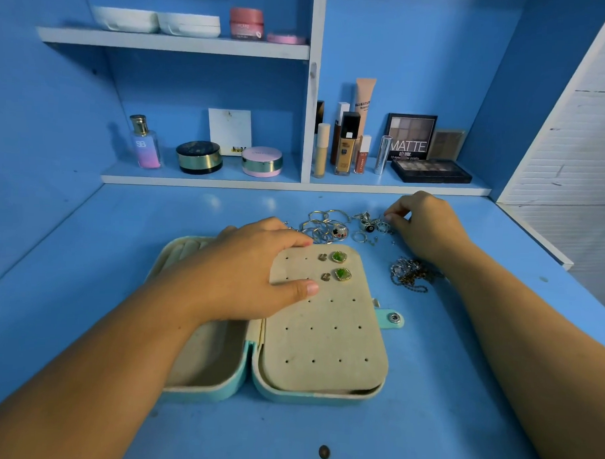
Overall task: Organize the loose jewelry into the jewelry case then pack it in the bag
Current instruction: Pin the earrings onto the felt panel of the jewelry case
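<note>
Left hand point(244, 272) lies flat, fingers straight, pressing the beige perforated earring panel point(324, 340) of the open mint-green jewelry case point(288, 397), its long axis running away across the blue desk point(424, 422). Right hand point(428, 227) curls, fingertips point(390, 217) pinched together in the loose silver rings point(332, 227) beyond the case; whether they hold one, I can't tell.

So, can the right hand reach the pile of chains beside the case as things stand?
Probably yes. The chains lie uncovered on the table, close beside the wrist of the right hand. The hand is at the rings and would only need to draw back.
</note>
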Demonstrator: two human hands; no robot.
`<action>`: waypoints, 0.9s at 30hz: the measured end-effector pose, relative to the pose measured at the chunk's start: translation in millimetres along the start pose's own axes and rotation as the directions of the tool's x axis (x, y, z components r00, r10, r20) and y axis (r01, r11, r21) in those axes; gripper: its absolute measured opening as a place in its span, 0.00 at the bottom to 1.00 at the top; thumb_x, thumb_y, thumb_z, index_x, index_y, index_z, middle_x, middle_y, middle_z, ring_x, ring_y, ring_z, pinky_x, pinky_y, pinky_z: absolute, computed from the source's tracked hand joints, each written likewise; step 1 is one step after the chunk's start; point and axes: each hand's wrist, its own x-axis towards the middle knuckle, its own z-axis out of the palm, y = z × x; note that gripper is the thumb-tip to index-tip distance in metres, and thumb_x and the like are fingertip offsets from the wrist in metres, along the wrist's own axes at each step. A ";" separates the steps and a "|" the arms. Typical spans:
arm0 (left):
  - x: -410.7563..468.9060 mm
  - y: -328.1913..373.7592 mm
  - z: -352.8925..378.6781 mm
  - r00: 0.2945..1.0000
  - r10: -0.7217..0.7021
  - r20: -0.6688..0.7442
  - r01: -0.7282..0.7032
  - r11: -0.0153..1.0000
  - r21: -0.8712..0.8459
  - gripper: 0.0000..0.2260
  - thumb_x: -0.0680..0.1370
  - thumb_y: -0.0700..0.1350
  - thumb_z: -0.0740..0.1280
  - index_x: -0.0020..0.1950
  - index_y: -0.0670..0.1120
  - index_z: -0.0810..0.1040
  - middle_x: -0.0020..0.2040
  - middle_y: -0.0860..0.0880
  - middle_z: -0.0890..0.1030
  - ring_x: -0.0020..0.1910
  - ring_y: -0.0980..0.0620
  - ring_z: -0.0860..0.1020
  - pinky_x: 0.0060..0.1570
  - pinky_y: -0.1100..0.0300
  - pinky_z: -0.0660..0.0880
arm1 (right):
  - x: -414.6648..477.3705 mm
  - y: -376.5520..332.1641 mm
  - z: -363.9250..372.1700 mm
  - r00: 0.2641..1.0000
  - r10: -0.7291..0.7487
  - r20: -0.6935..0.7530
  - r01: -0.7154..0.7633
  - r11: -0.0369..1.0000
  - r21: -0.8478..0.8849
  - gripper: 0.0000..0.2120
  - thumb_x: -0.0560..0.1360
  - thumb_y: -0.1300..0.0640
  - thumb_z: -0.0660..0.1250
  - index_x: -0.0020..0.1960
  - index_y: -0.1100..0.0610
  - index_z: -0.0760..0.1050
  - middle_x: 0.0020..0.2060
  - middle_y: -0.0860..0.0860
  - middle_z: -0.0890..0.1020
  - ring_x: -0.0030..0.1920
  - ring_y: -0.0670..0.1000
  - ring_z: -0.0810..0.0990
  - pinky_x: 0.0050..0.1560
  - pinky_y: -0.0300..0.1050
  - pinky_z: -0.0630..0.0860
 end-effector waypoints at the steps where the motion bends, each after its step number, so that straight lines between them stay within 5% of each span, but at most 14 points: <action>1: -0.1 -0.3 0.2 1.000 0.001 -0.001 -0.001 1.000 -0.001 0.34 0.65 0.72 0.59 0.70 0.62 0.68 0.64 0.61 0.70 0.66 0.56 0.70 0.69 0.51 0.65 | 0.1 0.5 0.5 1.000 0.000 -0.002 0.000 1.000 -0.009 0.07 0.78 0.56 0.64 0.50 0.56 0.79 0.50 0.53 0.78 0.45 0.51 0.72 0.43 0.43 0.66; 6: 0.7 -2.3 1.2 1.000 0.002 -0.007 -0.002 1.000 -0.013 0.40 0.61 0.76 0.53 0.70 0.63 0.68 0.64 0.61 0.70 0.65 0.56 0.71 0.68 0.51 0.66 | 1.1 3.3 2.3 0.999 -0.016 -0.028 0.014 0.999 -0.051 0.08 0.79 0.56 0.61 0.52 0.58 0.77 0.52 0.54 0.75 0.48 0.53 0.71 0.44 0.44 0.65; 27: 0.3 -1.3 0.2 1.000 -0.001 -0.002 0.001 1.000 -0.019 0.33 0.66 0.71 0.60 0.70 0.63 0.68 0.63 0.62 0.70 0.64 0.56 0.71 0.68 0.51 0.66 | 0.9 4.8 4.0 0.992 -0.124 0.003 0.124 0.992 -0.014 0.06 0.77 0.57 0.66 0.52 0.51 0.79 0.49 0.49 0.73 0.48 0.51 0.70 0.47 0.44 0.67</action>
